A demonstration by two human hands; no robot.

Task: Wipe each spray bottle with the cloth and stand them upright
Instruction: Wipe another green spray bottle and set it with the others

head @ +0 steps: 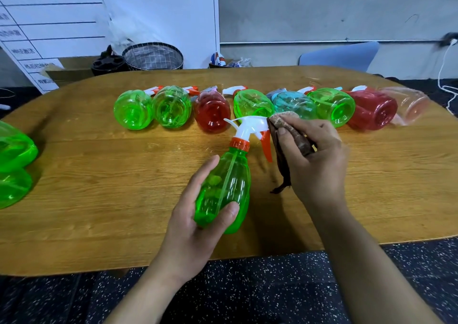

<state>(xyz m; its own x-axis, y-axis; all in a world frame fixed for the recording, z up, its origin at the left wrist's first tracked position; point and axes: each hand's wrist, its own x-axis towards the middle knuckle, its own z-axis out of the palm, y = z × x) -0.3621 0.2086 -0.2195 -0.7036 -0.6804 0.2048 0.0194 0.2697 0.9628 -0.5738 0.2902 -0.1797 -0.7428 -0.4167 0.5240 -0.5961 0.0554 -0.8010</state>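
1. Right now the left hand (198, 214) grips a green spray bottle (224, 189) around its lower body, thumb across the front, fingers curled behind; the bottle leans away from the person, above the wooden table (99, 180), near its front edge.
2. Its white spray head (250, 125) with an orange trigger (266, 145) and orange collar points up and away.
3. The right hand (314, 160) pinches a brown cloth (287, 140), fingers curled around it; the cloth's folded top touches the nozzle end of the spray head, and a loose tail hangs down beside the bottle.
4. Farther back, a row of bottles lies on its side, bases toward the person: two green bottles (152, 108) touching, a red bottle (213, 114), another green one (251, 103), a blue bottle (293, 104), a green one (333, 105), a dark red one (371, 110) and a pale pink one (409, 104).
5. At the left edge, two more green bottles (13, 165); whether upright or lying, cannot tell.
6. Beyond the table: a round basket (153, 56), a blue chair back (339, 56), a white board with ruled lines (49, 21).
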